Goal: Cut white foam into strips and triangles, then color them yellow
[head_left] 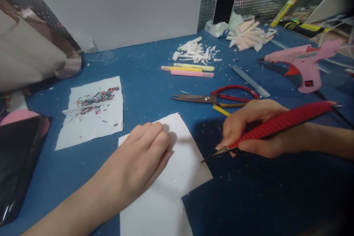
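Observation:
My right hand (257,132) grips a red craft knife (282,123), its handle pointing up to the right. The thin dark blade slants down to the left, its tip at the right edge of a white sheet (166,206). From the picture I cannot tell whether the tip touches it. My left hand (146,151) rests on that sheet with its fingers curled in; anything inside them is hidden. The sheet has a stepped outline at its lower right. Beyond my right hand lie red-handled scissors (207,98) and a short yellow stick (220,110).
At the left, a creased paper (66,132) bears colourful flakes, near a dark-screened device (16,162). Highlighters (192,74), white scraps (193,52) and a grey strip (250,81) lie farther back. A pink glue gun (301,59) stands at right; a white board (118,7) rises behind.

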Available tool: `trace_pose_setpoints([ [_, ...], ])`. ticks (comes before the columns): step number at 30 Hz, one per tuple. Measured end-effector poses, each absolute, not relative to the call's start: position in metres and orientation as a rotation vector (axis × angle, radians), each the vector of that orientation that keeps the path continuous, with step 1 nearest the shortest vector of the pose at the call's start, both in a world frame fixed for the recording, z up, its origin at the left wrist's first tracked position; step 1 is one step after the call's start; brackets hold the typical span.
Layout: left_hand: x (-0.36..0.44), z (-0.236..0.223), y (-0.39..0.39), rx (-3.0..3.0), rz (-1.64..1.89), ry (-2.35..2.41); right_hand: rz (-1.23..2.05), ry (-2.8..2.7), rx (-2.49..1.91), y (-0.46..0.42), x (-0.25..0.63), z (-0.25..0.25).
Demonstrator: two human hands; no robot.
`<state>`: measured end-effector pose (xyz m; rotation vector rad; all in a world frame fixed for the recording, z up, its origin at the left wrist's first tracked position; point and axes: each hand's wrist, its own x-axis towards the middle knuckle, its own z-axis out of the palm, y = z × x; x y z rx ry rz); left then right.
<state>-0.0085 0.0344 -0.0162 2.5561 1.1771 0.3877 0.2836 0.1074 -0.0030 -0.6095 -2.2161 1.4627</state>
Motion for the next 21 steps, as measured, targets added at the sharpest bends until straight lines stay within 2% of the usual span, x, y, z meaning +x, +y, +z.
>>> trace_pose_setpoints([
  [7,-0.007,-0.015,0.034,2.613,0.401,1.190,1.431,-2.231,-0.601,0.105,0.296,-0.005],
  [14,-0.005,-0.012,0.034,2.567,0.369,1.214,1.322,-2.199,-0.714,0.101,0.300,0.016],
  [21,-0.007,-0.008,0.030,2.466,0.404,1.223,1.622,-2.085,-0.678,0.093,0.272,0.032],
])
